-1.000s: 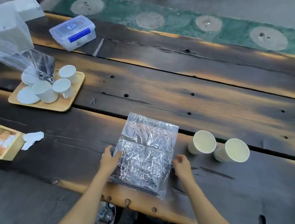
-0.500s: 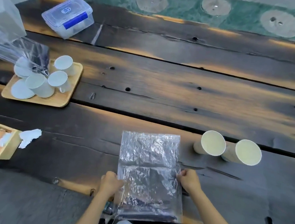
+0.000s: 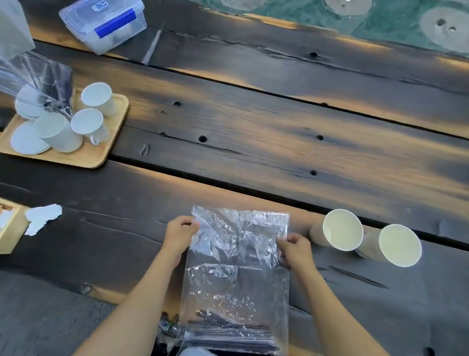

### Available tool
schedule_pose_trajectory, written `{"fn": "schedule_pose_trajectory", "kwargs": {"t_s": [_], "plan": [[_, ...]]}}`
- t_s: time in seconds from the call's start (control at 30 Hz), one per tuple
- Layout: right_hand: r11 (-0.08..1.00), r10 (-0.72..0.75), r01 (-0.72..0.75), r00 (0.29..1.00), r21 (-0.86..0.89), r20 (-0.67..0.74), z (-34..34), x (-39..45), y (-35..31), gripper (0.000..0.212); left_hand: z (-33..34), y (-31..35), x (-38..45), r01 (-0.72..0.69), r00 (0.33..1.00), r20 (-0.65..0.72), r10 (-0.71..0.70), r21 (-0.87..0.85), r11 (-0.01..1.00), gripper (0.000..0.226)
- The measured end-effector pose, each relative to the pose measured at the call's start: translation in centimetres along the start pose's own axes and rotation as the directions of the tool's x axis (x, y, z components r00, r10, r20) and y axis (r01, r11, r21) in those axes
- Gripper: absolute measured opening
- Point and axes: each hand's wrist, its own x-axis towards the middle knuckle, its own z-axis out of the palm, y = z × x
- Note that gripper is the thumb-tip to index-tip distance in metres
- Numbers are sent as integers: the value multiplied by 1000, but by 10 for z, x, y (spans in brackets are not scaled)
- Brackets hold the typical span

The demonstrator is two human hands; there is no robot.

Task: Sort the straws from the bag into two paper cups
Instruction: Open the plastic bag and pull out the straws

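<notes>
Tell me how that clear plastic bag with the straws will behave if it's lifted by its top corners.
The bag looks thin and crinkled, so it will probably sag rather than hold shape. The dark straws lie bunched at its bottom, likely weighting that end and sliding sideways if tilted. Glossy film may slip between both hands' fingers.

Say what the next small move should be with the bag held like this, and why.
Probably pull the top of the clear bag open. The left hand and right hand each pinch an upper side edge, the dark straws lie bunched at its bottom near the table's edge, and both paper cups stand empty to the right.
</notes>
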Motion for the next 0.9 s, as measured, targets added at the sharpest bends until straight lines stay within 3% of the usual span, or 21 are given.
{"fn": "schedule_pose_trajectory", "kwargs": {"t_s": [0.1, 0.4, 0.57, 0.7, 0.77, 0.83, 0.9], "plan": [[986, -49, 40, 997, 162, 51, -3, -15, -9, 25, -4, 4, -5, -40, 999, -12, 39, -71, 997, 15], [883, -363, 332, 931, 332, 34, -39, -85, -42, 17, -47, 13, -70, -285, 942, 70, 328, -349, 893, 24], [796, -447, 416, 894, 440, -37, -55, -121, -51, 31, -55, 13, -104, -326, 898, 117, 424, -472, 819, 26], [811, -417, 410, 905, 418, -79, -65, -146, -46, 26, -59, 15, -128, -339, 860, 140, 490, -560, 756, 21], [826, -442, 474, 881, 305, -172, -71, -163, -46, 6, -60, 16, -139, -361, 846, 140, 515, -561, 745, 17], [813, -509, 575, 777, 91, -370, -76, -178, -49, 25, -60, 18, -149, -390, 833, 131, 537, -549, 739, 15], [650, -725, 729, 510, -214, -463, -78, -197, -59, 26, -58, 20, -160, -446, 802, 134, 582, -513, 733, 15]]}}
